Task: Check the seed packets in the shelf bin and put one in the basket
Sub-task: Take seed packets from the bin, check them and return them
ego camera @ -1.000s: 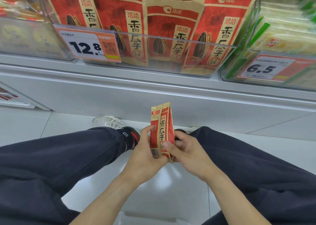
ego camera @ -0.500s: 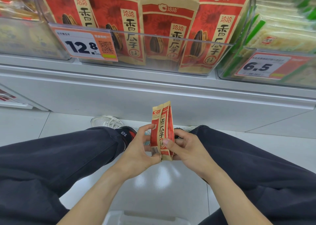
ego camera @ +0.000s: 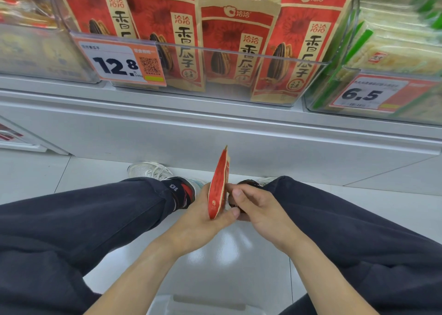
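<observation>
2 hands held 1 seed packet (ego camera: 218, 185) edge-on, so its print was hard to read. Left of the packet, the left hand (ego camera: 201, 215) gripped its lower end; right of it, the right hand (ego camera: 257, 207) pinched its edge. Above the packet, the clear shelf bin (ego camera: 239, 80) held more packets. Below, the white basket (ego camera: 205, 305) was cut off by the frame.

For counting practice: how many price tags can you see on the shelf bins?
2: the 12.8 tag on the seed packet bin, left of centre, and the 6.5 tag on the bin at right. Others may lie out of view.
</observation>
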`<state>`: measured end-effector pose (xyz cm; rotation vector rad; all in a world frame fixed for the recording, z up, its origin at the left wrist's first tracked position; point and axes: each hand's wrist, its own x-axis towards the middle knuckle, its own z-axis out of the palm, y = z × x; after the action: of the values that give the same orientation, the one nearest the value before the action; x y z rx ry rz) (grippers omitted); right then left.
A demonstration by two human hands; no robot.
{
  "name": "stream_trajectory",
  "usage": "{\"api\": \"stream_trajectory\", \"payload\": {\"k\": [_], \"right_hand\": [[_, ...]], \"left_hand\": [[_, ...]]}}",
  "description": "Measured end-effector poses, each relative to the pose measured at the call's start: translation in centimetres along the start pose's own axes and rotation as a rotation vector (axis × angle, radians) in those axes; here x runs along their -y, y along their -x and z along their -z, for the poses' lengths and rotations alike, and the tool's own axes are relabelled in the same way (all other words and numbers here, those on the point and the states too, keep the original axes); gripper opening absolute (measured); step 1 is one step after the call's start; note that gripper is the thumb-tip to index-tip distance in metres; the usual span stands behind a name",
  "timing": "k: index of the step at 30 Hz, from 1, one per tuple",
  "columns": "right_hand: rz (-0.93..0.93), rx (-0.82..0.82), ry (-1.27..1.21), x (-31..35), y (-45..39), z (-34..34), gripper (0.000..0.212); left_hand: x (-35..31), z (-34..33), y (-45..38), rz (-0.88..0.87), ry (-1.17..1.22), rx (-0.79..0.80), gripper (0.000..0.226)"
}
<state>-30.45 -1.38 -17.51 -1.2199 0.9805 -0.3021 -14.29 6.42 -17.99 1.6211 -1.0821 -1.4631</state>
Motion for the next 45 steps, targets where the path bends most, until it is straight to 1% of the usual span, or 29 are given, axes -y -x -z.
{"api": "stream_trajectory", "payload": {"k": [1, 3, 5, 7, 11, 12, 14, 16, 19, 21, 23, 25, 27, 29, 31, 33, 34, 35, 37, 38, 40, 42, 43, 45], "right_hand": [[0.01, -0.015, 0.04, -0.2, -0.2, 0.0, 0.028], [0.011, -0.062, 0.075, -0.6, -0.5, 0.3, 0.026], [-0.009, -0.111, 0.037, -0.8, -0.7, 0.8, 0.029], [-0.026, -0.182, -0.008, -0.7, -0.7, 1.1, 0.043], [-0.077, -0.315, -0.104, -0.2, -0.7, 1.7, 0.085], [-0.081, -0.323, -0.118, 0.0, -0.7, 1.9, 0.087], [-0.057, -0.297, -0.116, 0.4, -0.6, 2.2, 0.071], [-0.024, -0.256, -0.081, 0.7, -0.4, 2.6, 0.055], [0.009, -0.218, -0.051, 1.2, -0.1, 3.3, 0.042], [0.024, -0.205, -0.028, 1.6, 0.4, 3.8, 0.039], [0.048, -0.239, -0.01, 2.0, 1.0, 4.1, 0.042], [0.066, -0.31, 0.01, 2.6, 1.8, 4.0, 0.049], [0.116, -0.323, 0.082, 3.8, 2.7, 3.7, 0.052], [0.167, -0.241, 0.176, 5.1, 3.5, 3.3, 0.044], [0.218, -0.16, 0.235, 7.0, 4.4, 2.7, 0.027], [0.298, -0.132, 0.256, 9.0, 5.1, 2.1, 0.015], [0.364, -0.133, 0.269, 10.1, 5.5, 1.8, 0.014], [0.458, -0.139, 0.29, 11.4, 6.0, 1.7, 0.016], [0.737, -0.203, 0.412, 14.2, 6.9, 2.0, 0.025], [0.891, -0.273, 0.509, 15.4, 7.4, 2.5, 0.028], [1.132, -0.46, 0.661, 18.0, 8.2, 3.5, 0.034], [1.267, -0.655, 0.693, 20.5, 8.6, 4.7, 0.03], [1.31, -0.733, 0.685, 21.6, 8.5, 5.3, 0.025], [1.377, -0.841, 0.723, 23.6, 7.9, 6.1, 0.02]], "left_hand": [[0.1, 0.1, 0.0, -0.004, -0.032, -0.01, 0.044], [0.4, 0.5, -0.2, 0.009, -0.019, -0.044, 0.031], [0.4, 0.9, -0.2, 0.036, 0.018, -0.064, 0.028], [0.4, 1.0, -0.2, 0.061, 0.045, -0.029, 0.031], [-0.2, 1.0, -0.1, 0.089, 0.096, 0.022, 0.034], [-0.5, 1.0, -0.1, 0.094, 0.126, 0.025, 0.034], [-0.9, 1.1, 0.0, 0.111, 0.162, 0.007, 0.039], [-1.0, 1.2, 0.0, 0.111, 0.15, -0.023, 0.041], [-0.8, 1.6, 0.1, 0.075, 0.053, -0.055, 0.041], [-1.0, 2.0, 0.3, 0.022, -0.072, -0.074, 0.032], [-1.3, 2.5, 0.6, -0.036, -0.246, -0.104, 0.02], [-2.2, 3.0, 1.3, -0.096, -0.444, -0.16, 0.015], [-3.8, 3.5, 2.6, -0.182, -0.596, -0.213, 0.013], [-5.8, 4.1, 3.8, -0.255, -0.682, -0.228, 0.016], [-8.1, 5.2, 4.9, -0.304, -0.73, -0.212, 0.022], [-10.5, 6.8, 5.8, -0.385, -0.771, -0.199, 0.025], [-11.8, 7.7, 6.2, -0.44, -0.803, -0.2, 0.03], [-13.2, 8.7, 6.7, -0.496, -0.839, -0.202, 0.034], [-16.4, 10.3, 7.5, -0.587, -0.878, -0.205, 0.036], [-17.9, 11.0, 7.7, -0.638, -0.887, -0.222, 0.04], [-20.8, 12.2, 7.3, -0.758, -0.938, -0.322, 0.054], [-23.0, 13.1, 5.8, -0.864, -1.009, -0.463, 0.056], [-24.0, 13.5, 4.7, -0.887, -1.041, -0.528, 0.056], [-25.5, 13.9, 2.4, -0.853, -1.114, -0.591, 0.062]]}}
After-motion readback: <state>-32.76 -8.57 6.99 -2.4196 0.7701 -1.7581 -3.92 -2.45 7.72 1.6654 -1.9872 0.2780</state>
